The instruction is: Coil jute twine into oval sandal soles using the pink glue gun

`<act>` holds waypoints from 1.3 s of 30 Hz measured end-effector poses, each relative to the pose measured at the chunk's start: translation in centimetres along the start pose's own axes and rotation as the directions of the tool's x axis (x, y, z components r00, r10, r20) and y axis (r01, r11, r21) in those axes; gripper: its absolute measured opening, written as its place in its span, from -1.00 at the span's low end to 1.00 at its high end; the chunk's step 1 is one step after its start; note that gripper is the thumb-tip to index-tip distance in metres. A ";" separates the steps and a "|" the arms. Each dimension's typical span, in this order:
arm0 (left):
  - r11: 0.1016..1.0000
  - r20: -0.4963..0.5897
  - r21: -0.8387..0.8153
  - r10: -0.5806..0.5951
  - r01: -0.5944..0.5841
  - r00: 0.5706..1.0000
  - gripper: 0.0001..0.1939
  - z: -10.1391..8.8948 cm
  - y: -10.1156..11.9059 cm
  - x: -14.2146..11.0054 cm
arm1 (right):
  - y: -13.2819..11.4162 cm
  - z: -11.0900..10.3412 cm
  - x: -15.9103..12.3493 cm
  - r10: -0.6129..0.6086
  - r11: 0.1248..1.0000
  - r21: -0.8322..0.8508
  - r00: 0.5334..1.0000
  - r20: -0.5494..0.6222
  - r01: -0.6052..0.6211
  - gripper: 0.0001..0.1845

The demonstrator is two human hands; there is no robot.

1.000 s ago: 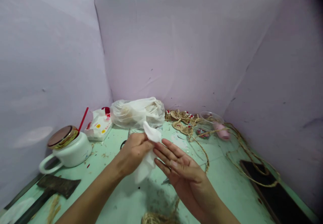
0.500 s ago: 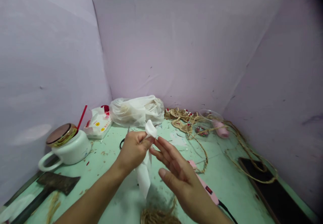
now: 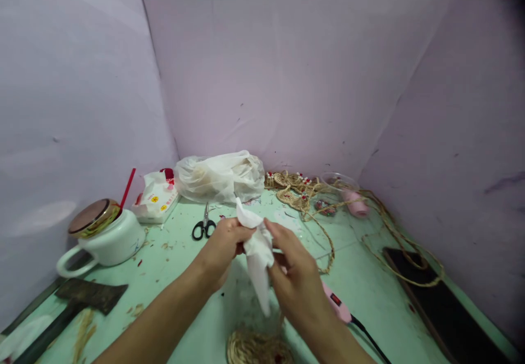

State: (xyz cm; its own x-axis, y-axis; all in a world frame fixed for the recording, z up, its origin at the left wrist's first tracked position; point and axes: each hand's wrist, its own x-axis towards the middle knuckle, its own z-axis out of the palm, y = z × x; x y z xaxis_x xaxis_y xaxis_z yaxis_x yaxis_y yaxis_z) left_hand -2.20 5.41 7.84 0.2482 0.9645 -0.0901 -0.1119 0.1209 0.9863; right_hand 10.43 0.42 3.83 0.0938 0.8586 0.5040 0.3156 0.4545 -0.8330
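A crumpled white tissue [image 3: 259,254] hangs between my two hands above the table. My left hand [image 3: 223,246] pinches its upper left side, thumb on top. My right hand [image 3: 293,268] is closed on the tissue's right edge, its fingers partly hidden behind the folds. Below the tissue, at the bottom edge of the view, lies a coil of brown jute rope [image 3: 258,347]. Beneath my right forearm shows a pink glue gun-like tool [image 3: 338,304] with a red switch and black cord. Black-handled scissors [image 3: 204,226] lie just beyond my left hand.
On the left are a hatchet [image 3: 90,295], a white mug [image 3: 115,241] with a gold-rimmed lid, and a tissue pack [image 3: 156,197]. A plastic bag [image 3: 221,178], woven jute pieces [image 3: 293,197] and a pink roll [image 3: 356,204] stand behind. Loose rope crosses a dark phone-like slab [image 3: 443,309].
My right hand has gone from spread fingers to closing on the tissue. The tissue has shifted right and bunched up, and the scissors show more fully. The view has tilted slightly down.
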 end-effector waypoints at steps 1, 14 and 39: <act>0.999 0.048 0.033 -0.015 0.013 0.999 -0.89 0.3 -0.1 -0.4 | 0.1 -0.3 0.1 0.014 1.000 -0.004 0.999 -0.048 -0.014 -0.54; 0.889 0.036 0.331 0.324 -0.317 0.946 -0.96 0.0 0.8 -1.6 | -2.2 -1.0 0.2 0.060 0.980 0.188 0.997 0.054 -0.069 -0.81; 0.302 0.307 0.912 -0.057 -0.277 0.950 -0.70 -3.9 -6.7 -8.1 | -0.5 -2.1 3.5 0.141 0.857 -0.508 0.909 0.391 0.086 -0.77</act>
State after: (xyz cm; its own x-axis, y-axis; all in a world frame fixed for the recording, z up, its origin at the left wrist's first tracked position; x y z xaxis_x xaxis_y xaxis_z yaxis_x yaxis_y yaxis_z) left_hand -7.19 -2.30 1.40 0.5379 0.8372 -0.0990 0.7751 -0.4449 0.4486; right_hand 12.63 2.66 6.47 -0.2398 0.9376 0.2520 0.7584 0.3429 -0.5543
